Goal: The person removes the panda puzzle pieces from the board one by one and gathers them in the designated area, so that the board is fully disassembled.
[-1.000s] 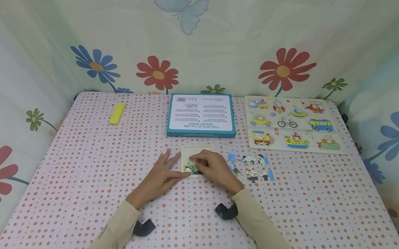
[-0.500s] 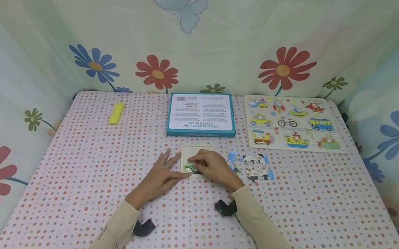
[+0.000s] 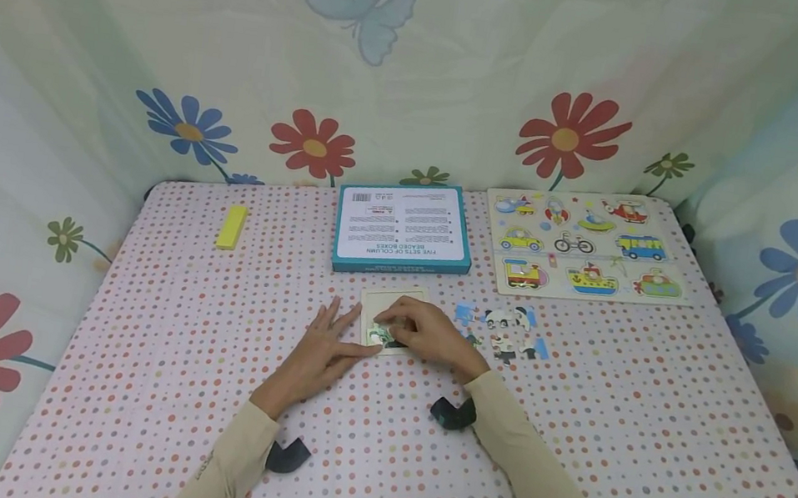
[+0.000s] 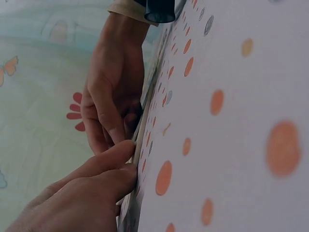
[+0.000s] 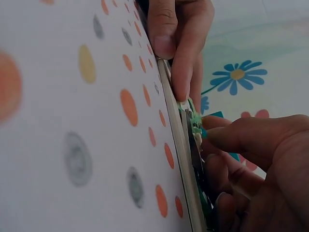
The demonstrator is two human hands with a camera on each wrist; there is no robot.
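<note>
A small pale wooden puzzle tray [image 3: 393,291] lies on the table, with green and dark puzzle pieces along its near side. My left hand [image 3: 325,350] rests at the tray's left, fingers spread. Its thumb [image 5: 164,46] lies on the near rim and a finger reaches over the tray. With curled fingers my right hand [image 3: 432,339] pinches a green puzzle piece [image 5: 196,126] at the tray, partly hidden by the fingers. In the right wrist view this piece stands slightly above the rim. Several loose panda puzzle pieces [image 3: 506,322] lie right of the tray.
Behind the tray lies a teal-edged white box [image 3: 405,229]. A knob puzzle board [image 3: 584,248] with vehicle pictures lies at the back right, and a yellow block [image 3: 231,227] at the back left. Floral curtains enclose the dotted tablecloth [image 3: 371,464].
The right fingers shift only slightly over the green piece. The left hand stays in place at the tray, and the camera view drifts a little.
</note>
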